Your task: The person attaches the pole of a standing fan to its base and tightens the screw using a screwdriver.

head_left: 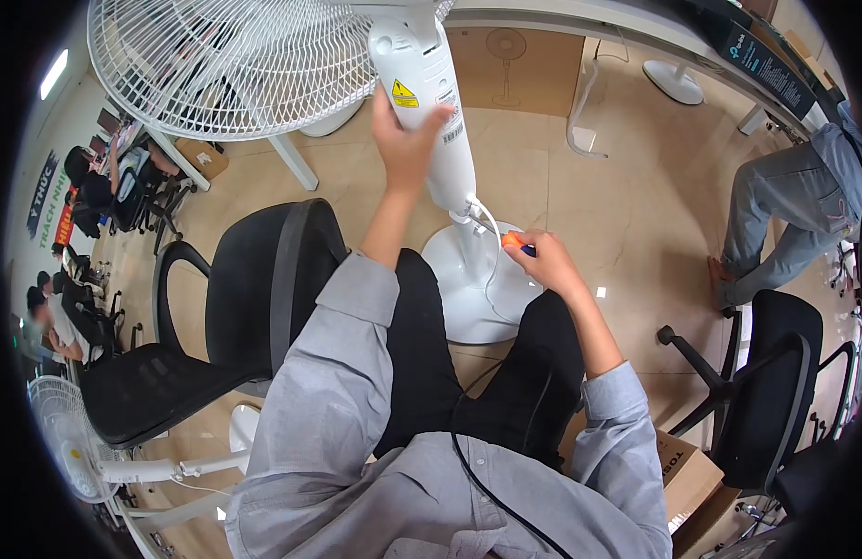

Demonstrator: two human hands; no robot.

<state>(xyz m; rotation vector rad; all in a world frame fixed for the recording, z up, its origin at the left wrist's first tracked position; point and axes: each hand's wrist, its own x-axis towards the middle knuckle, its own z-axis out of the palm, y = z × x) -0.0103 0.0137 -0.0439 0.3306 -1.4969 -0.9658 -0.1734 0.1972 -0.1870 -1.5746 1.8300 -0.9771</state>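
A white stand fan rises between my knees, its column [442,154] carrying a yellow warning label and a barcode. My left hand [408,140] is wrapped around that column from the left, just below the wire cage [235,65]. In my right hand [547,264] is a screwdriver [513,241] with an orange and blue handle. Its shaft points up and left at the lower end of the column; whether the tip touches a screw is too small to tell. A white power cord [494,270] hangs from there over the round base [450,303].
A black office chair [245,279] stands close on my left, another [766,391] on the right. Behind the fan is a carton [506,70] with a fan picture. A person in grey trousers [776,205] is at the right. A second fan [72,438] sits lower left.
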